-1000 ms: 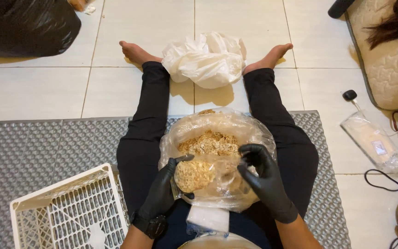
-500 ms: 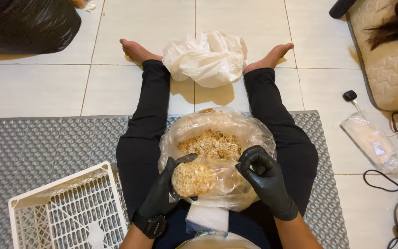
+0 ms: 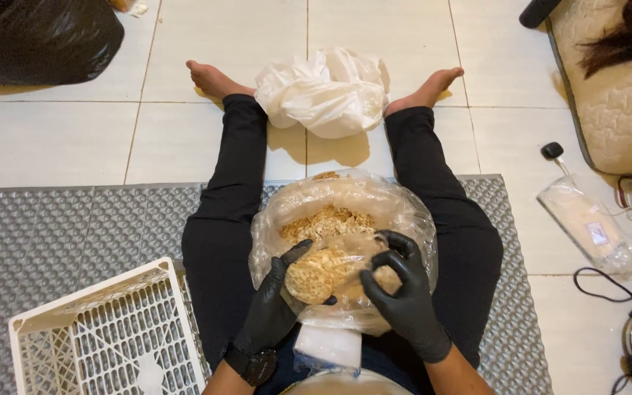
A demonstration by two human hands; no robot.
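Note:
I sit on a grey mat with my legs spread, and a large clear plastic bag (image 3: pixel 404 212) full of tan crumbly material rests between my thighs. Both hands wear black gloves. My left hand (image 3: pixel 276 311) cups a small round packet of the tan material (image 3: pixel 314 276) wrapped in thin clear plastic, at the near side of the big bag. My right hand (image 3: pixel 401 296) pinches the packet's plastic at its right side, thumb and forefinger closed in a ring.
A white plastic crate (image 3: pixel 104 336) stands at my left knee. A crumpled white plastic bag (image 3: pixel 327 91) lies between my feet. A black sack (image 3: pixel 38 36) is far left. A clear packet (image 3: pixel 587 227), cables and a padded seat (image 3: pixel 616 95) are at right.
My right hand has shifted left onto the small packet and pinched its plastic. The left hand has kept the packet cupped, turning it slightly.

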